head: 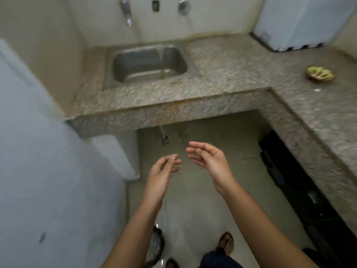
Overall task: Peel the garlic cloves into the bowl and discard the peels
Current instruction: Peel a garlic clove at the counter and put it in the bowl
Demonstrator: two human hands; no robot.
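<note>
My left hand (164, 167) is held out over the floor, below the counter edge, with its fingertips drawn together against the thumb. Blur hides whether a scrap of peel sits between them. My right hand (208, 159) hovers just to its right, palm turned inward, fingers relaxed and holding nothing. A small bowl with a green and yellow pattern (320, 74) stands on the right wing of the granite counter (231, 60), far from both hands. A white fleck (316, 90) lies on the counter just in front of it. No garlic clove can be made out.
A steel sink (148, 62) is set in the counter ahead, under a wall tap (126, 12). A white appliance (301, 22) stands at the back right. A dark round bin (156, 246) sits on the floor by my feet. A grey-blue wall (38, 151) fills the left.
</note>
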